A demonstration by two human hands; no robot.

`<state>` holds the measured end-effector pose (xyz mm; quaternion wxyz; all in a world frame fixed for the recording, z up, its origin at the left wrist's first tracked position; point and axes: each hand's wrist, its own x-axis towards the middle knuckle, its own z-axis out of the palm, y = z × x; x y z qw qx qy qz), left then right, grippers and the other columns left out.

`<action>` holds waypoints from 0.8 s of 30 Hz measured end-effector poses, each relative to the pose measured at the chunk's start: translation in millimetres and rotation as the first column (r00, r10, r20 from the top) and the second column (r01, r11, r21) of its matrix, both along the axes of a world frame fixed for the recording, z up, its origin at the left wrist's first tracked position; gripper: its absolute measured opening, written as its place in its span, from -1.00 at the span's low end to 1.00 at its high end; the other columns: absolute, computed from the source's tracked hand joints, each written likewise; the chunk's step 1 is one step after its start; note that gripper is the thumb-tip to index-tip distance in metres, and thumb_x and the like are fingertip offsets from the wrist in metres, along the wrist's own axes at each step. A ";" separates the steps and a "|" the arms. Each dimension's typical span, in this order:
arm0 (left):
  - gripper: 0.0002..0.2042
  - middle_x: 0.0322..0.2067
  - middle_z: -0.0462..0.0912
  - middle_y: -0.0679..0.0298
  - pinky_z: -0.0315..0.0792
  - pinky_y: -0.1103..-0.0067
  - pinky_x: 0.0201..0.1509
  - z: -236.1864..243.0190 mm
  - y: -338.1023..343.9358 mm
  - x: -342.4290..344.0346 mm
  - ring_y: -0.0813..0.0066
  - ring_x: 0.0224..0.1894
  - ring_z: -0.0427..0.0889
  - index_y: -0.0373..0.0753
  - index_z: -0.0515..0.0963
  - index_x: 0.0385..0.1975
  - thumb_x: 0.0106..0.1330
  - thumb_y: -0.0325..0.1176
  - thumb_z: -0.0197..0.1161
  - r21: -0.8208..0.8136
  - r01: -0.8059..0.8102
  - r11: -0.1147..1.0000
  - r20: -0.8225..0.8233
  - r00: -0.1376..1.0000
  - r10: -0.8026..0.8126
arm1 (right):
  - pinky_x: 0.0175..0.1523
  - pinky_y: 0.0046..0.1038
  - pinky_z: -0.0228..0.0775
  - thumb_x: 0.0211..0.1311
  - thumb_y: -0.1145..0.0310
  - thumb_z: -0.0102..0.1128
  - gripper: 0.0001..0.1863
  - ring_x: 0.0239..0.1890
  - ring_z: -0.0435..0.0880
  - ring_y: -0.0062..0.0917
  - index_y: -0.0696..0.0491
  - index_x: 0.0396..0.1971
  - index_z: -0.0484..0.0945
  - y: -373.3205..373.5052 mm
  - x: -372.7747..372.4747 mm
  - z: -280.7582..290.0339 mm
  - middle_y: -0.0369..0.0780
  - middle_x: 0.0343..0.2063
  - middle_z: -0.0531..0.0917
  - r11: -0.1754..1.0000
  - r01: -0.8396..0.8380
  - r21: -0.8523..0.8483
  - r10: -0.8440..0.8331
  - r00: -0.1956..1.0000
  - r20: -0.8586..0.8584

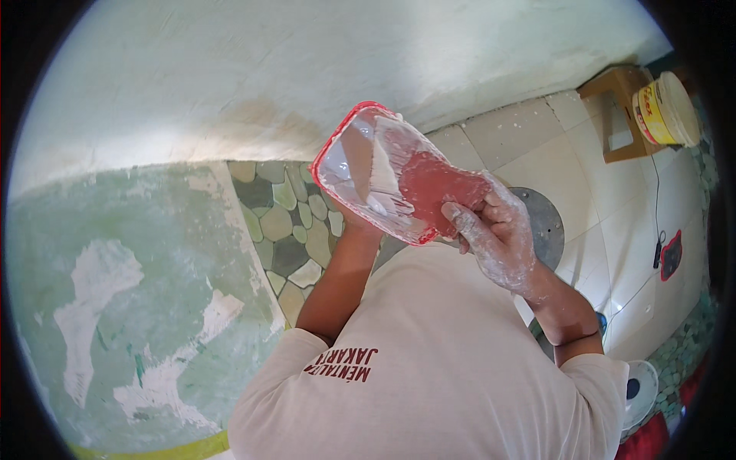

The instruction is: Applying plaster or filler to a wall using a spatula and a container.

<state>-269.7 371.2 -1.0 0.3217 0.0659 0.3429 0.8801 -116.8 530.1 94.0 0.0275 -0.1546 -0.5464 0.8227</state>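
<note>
A small red-rimmed plastic tub (331, 195) is held up in front of my chest, smeared with wet white paste inside. My left hand (358, 220) supports it from below and behind, its fingers mostly hidden by the tub. In my right hand (502, 238), dusted with white powder, is a flat red putty spreader (437, 188), pinched between thumb and fingers. The spreader's blade reaches into the tub, its far edge against the white paste. Paste also clings to the tub's rim.
A pale plastered wall (253, 84) rises ahead. Left is a green wall (169, 230) with white patches, beside a pebble-patterned strip (291, 230). At right, a yellow-labelled bucket (667, 111) touches a brown stool (609, 92). A grey round stool top (543, 230) and thin cable (657, 199) lie nearer.
</note>
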 end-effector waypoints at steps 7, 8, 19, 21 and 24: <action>-0.35 0.19 0.26 0.22 0.23 0.30 0.26 -3.3 41.4 -18.6 0.29 0.21 0.27 -0.11 0.15 0.24 0.26 0.17 -0.06 -0.026 0.147 0.989 0.035 0.989 -0.146 | -0.42 -0.59 0.42 0.21 0.62 0.06 -0.75 -0.44 0.59 -0.60 0.21 -0.10 0.43 15.4 1.2 -3.4 -0.18 -0.33 0.61 0.844 0.304 0.442 -0.223 0.948 -0.226; -0.35 0.19 0.26 0.22 0.23 0.30 0.26 -4.2 47.6 -20.8 0.29 0.21 0.27 -0.11 0.15 0.24 0.26 0.18 -0.06 -0.032 0.170 0.985 0.035 0.985 -0.169 | -0.42 -0.59 0.42 0.21 0.62 0.06 -0.75 -0.44 0.59 -0.60 0.21 -0.10 0.43 15.6 -1.4 -2.2 -0.18 -0.33 0.61 0.839 0.302 0.452 -0.241 0.952 -0.188; -0.31 0.18 0.26 0.23 0.21 0.30 0.26 -9.9 95.7 -51.4 0.29 0.21 0.26 -0.12 0.17 0.24 0.23 0.25 -0.10 -0.057 0.279 0.959 0.076 0.959 -0.274 | -0.49 -0.46 0.34 0.12 0.63 0.11 -0.81 -0.56 0.54 -0.31 0.20 -0.23 0.50 34.1 -42.0 13.7 -0.09 -0.51 0.51 0.713 0.320 0.624 -0.277 0.946 -0.169; -0.30 0.18 0.26 0.23 0.20 0.30 0.26 -7.9 100.2 -59.9 0.29 0.21 0.26 -0.12 0.17 0.23 0.22 0.26 -0.11 -0.082 0.255 0.963 0.065 0.966 -0.251 | -0.49 -0.48 0.34 0.12 0.62 0.11 -0.83 -0.58 0.52 -0.32 0.21 -0.24 0.50 36.1 -47.2 18.3 -0.10 -0.52 0.49 0.752 0.325 0.573 -0.267 0.946 -0.185; -0.29 0.18 0.26 0.23 0.20 0.30 0.27 -3.3 105.7 -76.7 0.28 0.21 0.25 -0.12 0.17 0.23 0.21 0.28 -0.12 -0.108 0.223 0.969 0.059 0.974 -0.217 | -0.48 -0.53 0.33 0.13 0.61 0.13 -0.86 -0.59 0.51 -0.41 0.24 -0.28 0.50 34.8 -50.7 27.4 -0.12 -0.53 0.49 0.760 0.382 0.527 -0.315 0.924 -0.215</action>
